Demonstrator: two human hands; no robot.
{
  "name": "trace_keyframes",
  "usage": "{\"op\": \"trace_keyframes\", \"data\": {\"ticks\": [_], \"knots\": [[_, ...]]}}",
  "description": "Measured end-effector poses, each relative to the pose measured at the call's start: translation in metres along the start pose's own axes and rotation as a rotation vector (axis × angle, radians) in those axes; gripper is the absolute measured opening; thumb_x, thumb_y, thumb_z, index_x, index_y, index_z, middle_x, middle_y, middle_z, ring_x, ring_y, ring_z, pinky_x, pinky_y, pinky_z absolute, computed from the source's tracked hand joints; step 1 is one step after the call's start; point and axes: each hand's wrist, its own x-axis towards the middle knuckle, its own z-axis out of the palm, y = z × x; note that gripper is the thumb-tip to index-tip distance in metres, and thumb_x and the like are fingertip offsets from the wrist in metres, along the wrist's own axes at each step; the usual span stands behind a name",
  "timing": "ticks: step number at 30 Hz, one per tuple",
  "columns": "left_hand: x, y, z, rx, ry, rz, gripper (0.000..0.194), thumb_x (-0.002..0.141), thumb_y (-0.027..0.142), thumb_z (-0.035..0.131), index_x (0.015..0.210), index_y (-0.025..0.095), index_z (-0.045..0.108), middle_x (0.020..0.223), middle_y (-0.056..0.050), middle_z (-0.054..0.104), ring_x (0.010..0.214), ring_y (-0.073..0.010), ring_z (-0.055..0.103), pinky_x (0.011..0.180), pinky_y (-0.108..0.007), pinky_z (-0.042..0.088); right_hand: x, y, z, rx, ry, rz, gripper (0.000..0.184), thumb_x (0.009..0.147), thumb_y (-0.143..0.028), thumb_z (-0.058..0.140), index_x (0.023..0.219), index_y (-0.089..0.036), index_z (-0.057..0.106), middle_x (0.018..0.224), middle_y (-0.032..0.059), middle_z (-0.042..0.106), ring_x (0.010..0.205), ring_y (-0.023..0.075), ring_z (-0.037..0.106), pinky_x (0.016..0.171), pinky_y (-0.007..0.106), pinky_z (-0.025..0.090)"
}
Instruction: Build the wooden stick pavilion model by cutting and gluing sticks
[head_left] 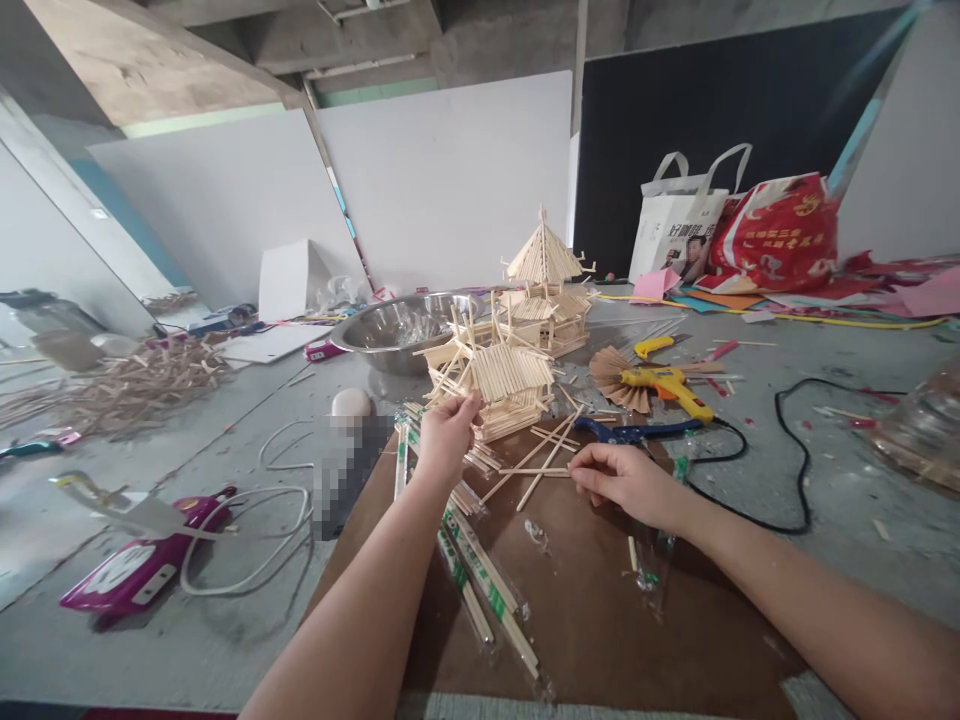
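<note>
A small house model [510,372] built of wooden sticks stands at the centre, its slatted roof towards me. My left hand [448,432] is closed at the roof's lower left edge, thumb and finger pinched; what they grip, if anything, is hidden. To the right, my right hand [616,482] pinches the end of a wooden chopstick [536,472] low over the brown board [600,620]. Loose chopsticks [551,455] lie crossed beside it. Wrapped chopsticks [480,570] in green-printed plastic lie below my left hand. Blue-handled pliers [637,430] rest beyond my right hand.
Behind stands a second stick model with a pointed roof [544,255], next to a steel bowl [397,335]. A yellow glue gun [671,390] trails a black cable [802,470]. At left are a purple power strip [146,560], white cord and a stick pile [142,385].
</note>
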Motion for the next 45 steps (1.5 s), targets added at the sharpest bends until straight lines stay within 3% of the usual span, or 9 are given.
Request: {"op": "trace_keyframes", "data": {"ticks": [13,19,39,45], "knots": [[0.000,0.000,-0.001,0.021,-0.020,0.031,0.031,0.063,0.040,0.055,0.048,0.014,0.050,0.044,0.003,0.049,0.029,-0.0026,0.031,0.032,-0.018,0.018,0.000,0.001,0.000,-0.013,0.002,-0.005,0.017,0.073,-0.034,0.049,0.074,-0.018,0.053,0.063,-0.0020,0.053,0.050,0.0088,0.047,0.051,0.023,0.038],[-0.002,0.001,0.000,0.072,-0.001,0.031,0.033,0.064,0.041,0.055,0.044,0.015,0.048,0.033,0.005,0.040,0.028,-0.0032,0.029,0.033,-0.018,0.017,-0.001,0.000,-0.001,-0.032,0.003,-0.019,0.015,0.074,-0.032,0.047,0.075,-0.018,0.052,0.064,-0.0020,0.053,0.052,0.0088,0.047,0.052,0.023,0.037],[0.000,-0.004,0.000,0.110,0.019,0.059,0.032,0.063,0.040,0.055,0.046,0.014,0.051,0.036,0.004,0.043,0.030,-0.0035,0.031,0.033,-0.017,0.021,0.000,0.000,0.000,-0.057,-0.002,-0.012,0.016,0.074,-0.032,0.047,0.075,-0.017,0.052,0.064,-0.0015,0.054,0.051,0.0085,0.047,0.051,0.022,0.038],[0.000,-0.004,0.000,0.128,0.031,0.068,0.032,0.062,0.041,0.055,0.046,0.014,0.051,0.037,0.004,0.044,0.030,-0.0039,0.031,0.033,-0.018,0.022,-0.002,-0.003,-0.011,-0.138,0.072,-0.039,0.019,0.074,-0.035,0.046,0.077,-0.018,0.054,0.064,-0.0015,0.055,0.054,0.0096,0.049,0.053,0.022,0.039]]}}
